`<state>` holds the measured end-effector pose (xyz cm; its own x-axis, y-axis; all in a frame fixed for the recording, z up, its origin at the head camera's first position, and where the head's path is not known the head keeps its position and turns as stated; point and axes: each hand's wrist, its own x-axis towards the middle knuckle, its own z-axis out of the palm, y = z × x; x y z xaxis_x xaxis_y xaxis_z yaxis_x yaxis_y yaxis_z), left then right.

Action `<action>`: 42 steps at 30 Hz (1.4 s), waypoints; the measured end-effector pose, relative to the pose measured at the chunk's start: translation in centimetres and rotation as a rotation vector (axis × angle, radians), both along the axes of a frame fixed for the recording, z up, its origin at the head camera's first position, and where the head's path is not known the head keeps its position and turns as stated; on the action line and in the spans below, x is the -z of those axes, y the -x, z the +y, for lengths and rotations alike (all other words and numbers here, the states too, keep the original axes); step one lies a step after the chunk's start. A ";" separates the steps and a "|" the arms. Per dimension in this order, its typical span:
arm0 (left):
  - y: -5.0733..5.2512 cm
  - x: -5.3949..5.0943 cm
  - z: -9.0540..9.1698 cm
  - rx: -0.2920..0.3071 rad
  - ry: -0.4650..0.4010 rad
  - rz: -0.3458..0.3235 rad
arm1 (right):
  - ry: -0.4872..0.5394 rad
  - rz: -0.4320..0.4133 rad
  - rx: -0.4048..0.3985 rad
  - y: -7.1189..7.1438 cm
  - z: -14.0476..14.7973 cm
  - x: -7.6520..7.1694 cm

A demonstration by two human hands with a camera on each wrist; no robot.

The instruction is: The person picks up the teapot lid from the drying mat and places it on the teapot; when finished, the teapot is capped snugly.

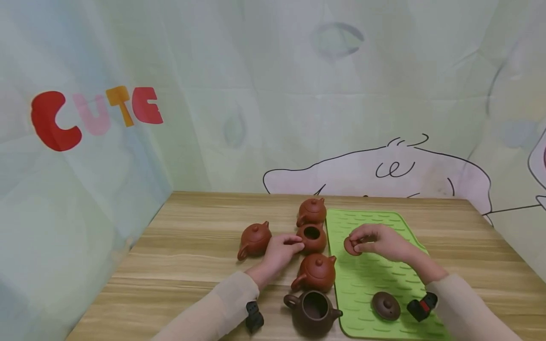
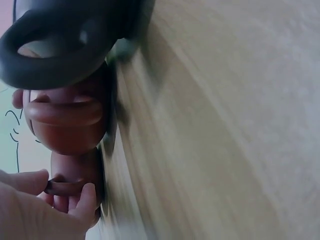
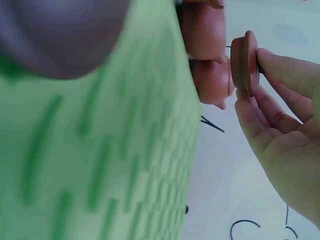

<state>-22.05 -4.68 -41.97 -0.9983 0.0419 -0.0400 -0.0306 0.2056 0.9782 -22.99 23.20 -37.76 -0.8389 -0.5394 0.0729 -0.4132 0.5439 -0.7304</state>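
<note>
My left hand (image 1: 279,252) pinches the handle (image 2: 67,187) of a small red-brown teapot (image 1: 313,242) whose top is uncovered, showing a dark round opening. In my right hand (image 1: 381,241) a red-brown teapot lid (image 3: 245,64) is pinched between thumb and fingers, above a green ridged mat (image 1: 362,284). The lid is apart from the teapot, to its right in the head view. On the mat's near part lies a dark brown lid (image 1: 386,306). A dark brown teapot (image 1: 314,315) stands uncovered at the near end of the row.
Lidded red-brown teapots stand around the gripped one: one behind (image 1: 312,210), one in front (image 1: 317,273) and one to the left (image 1: 256,239). All rest on a wooden table (image 1: 192,270). A printed cloth (image 1: 239,118) hangs behind the table's far edge.
</note>
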 end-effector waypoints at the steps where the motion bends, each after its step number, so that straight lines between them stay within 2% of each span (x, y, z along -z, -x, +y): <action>1: 0.0 0.0 0.0 -0.001 0.001 0.001 | -0.001 0.008 -0.001 0.2 -0.1 -0.2; 9: 0.0 0.0 0.0 -0.003 0.001 0.014 | 0.018 -0.012 0.015 1.5 -1.5 -1.7; 18: 0.1 0.1 0.0 0.006 -0.021 0.007 | 0.008 -0.014 0.009 2.7 -3.5 -2.3; 35: -0.1 -0.1 -0.1 0.009 -0.019 0.008 | 0.013 -0.034 0.034 4.6 -7.2 -1.4; 42: -0.1 -0.2 0.0 0.010 -0.021 0.011 | -0.010 0.011 0.007 5.3 -7.9 -0.7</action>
<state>-21.93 -4.71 -41.81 -0.9982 0.0528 -0.0285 -0.0182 0.1852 0.9825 -28.26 15.30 -37.11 -0.8419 -0.5342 0.0765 -0.4170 0.5540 -0.7205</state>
